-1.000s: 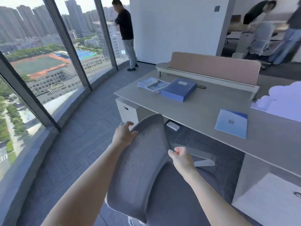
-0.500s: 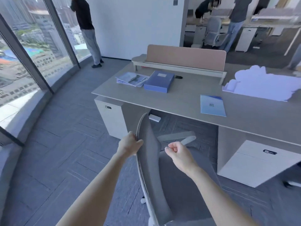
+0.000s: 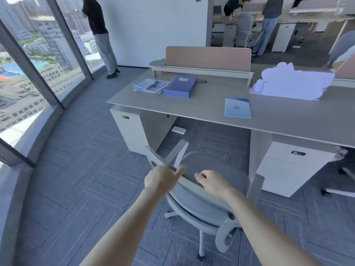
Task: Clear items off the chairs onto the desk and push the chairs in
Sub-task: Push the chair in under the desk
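A grey office chair (image 3: 207,164) with a white frame stands in front of the desk (image 3: 192,108), its bare seat facing the opening under the desktop. My left hand (image 3: 162,178) grips the top edge of the backrest, thumb over the rim. My right hand (image 3: 211,182) holds the same edge a little to the right. On the desk lie a blue box file (image 3: 180,86), a stack of magazines (image 3: 149,85), a light blue booklet (image 3: 237,108) and a pile of white foam sheets (image 3: 294,83).
White drawer cabinets stand under the desk at the left (image 3: 128,129) and right (image 3: 292,166). A pink divider panel (image 3: 208,58) runs along the desk's back. One person (image 3: 99,33) stands by the window; others work at far desks. Another chair's base (image 3: 342,187) shows at right.
The chair has turned so its back faces me and its seat points at the desk. Both hands stayed on the backrest's top edge, and my view swung right.
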### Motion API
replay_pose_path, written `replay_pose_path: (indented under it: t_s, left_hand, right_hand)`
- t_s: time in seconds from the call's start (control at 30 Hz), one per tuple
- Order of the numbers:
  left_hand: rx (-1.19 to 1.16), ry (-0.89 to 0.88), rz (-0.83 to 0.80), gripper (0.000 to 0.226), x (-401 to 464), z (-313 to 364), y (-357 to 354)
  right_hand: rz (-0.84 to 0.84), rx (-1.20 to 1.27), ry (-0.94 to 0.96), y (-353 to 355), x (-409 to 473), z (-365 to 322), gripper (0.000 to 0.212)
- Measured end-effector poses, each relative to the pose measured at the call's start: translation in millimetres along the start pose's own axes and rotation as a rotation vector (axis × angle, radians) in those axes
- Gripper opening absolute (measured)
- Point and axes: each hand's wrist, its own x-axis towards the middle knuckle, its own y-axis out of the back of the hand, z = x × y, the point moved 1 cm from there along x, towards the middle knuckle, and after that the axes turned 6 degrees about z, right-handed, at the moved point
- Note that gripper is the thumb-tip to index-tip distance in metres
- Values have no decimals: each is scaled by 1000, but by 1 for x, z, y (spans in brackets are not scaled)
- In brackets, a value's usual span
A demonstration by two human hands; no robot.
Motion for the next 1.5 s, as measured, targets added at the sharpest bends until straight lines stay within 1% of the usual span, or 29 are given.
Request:
replay_pose_path:
  t_s: [0.07,0.17,0.23,0.27,0.33,0.4,0.43,0.47,0.53,0.67,0.8,0.9,0.97,1.03,1.13,1.27,1.4,1.5]
  left_hand:
    - [67,-81,114,64,-6,1,2]
    - [98,-238,249,44,-6,-1,6]
    - [110,-362,311,37,3,-1,5]
    - [118,-423,299,37,7,-1,4]
    - [97,-529,189,38,13,-4,-3]
    - [92,-591,76,41,11,-7,-16]
    - [84,-619,71,40,10,-7,-21]
    - [68,-631,95,38,10,-6,-25]
    - [45,-598,129,38,14,0,-27]
    - [52,-572,129,33,30,4,-29]
    - [-48,-594,238,30,51,3,-31]
    - [-75,-614,291,29,78,7,-39]
    - [-92,-619,298,26,96,12,-43]
    - [-90,-621,310,26,118,23,-50]
    - [-90,-621,277,32,153,41,-57]
    - [-24,-616,251,43,212,74,-63]
    - [-8,-618,231,45,262,107,-70]
    - [-17,-628,240,40,306,130,-78]
  right_hand:
    - [115,-119,4,6,-12,9,45]
    - [295,-249,-14,17,-33,20,46]
    - [376,-308,-19,21,-41,27,45]
    - [423,-342,-18,23,-46,30,45]
    - [499,-403,-35,22,-51,34,43]
    - [540,-457,-60,21,-53,37,39]
    - [557,-486,-87,19,-52,37,38]
    - [572,-500,-112,18,-50,37,36]
    - [604,-523,-132,18,-43,38,34]
    - [674,-583,-165,13,-31,41,36]
    - [800,-586,-145,8,-18,36,33]
    - [907,-579,-107,10,6,37,31]
    - [961,-572,-91,15,23,41,31]
    - [987,-568,-80,24,47,45,32]
    - [989,-557,-77,42,84,50,34]
    - [883,-562,-137,75,143,48,40]
    - [808,-572,-170,107,193,51,35]
    - [776,-599,-188,129,237,54,36]
